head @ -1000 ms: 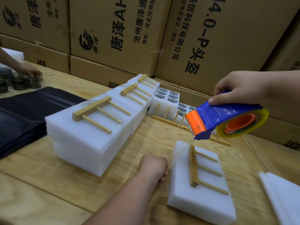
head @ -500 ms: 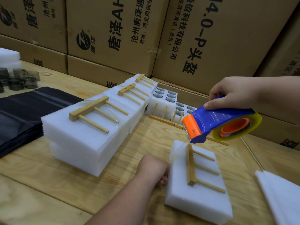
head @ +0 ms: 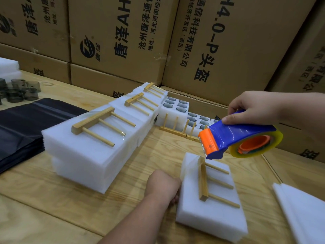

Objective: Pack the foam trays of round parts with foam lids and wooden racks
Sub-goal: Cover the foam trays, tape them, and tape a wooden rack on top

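A white foam pack [head: 216,215] lies on the wooden table with a wooden rack [head: 203,182] on its lid. My left hand [head: 163,184] is pressed against the pack's left side, its fingers curled at the lower edge. My right hand [head: 255,106] grips a blue and orange tape dispenser [head: 233,136] just above the pack's far end. A strip of clear tape [head: 190,164] runs from the dispenser down over the pack's left far corner. Open foam trays of round parts [head: 175,106] stand further back.
A row of stacked foam packs with racks on top [head: 91,152] runs along the left. Loose racks [head: 175,128] lean on the open trays. Black bags [head: 21,124] and dark round parts [head: 21,90] lie far left, foam sheets [head: 302,208] at right, cardboard boxes [head: 123,41] behind.
The dispenser has come down and closer to the pack's far end, with tape now on the corner. My left hand has moved up against the pack's side. Another person's hand at far left is gone.
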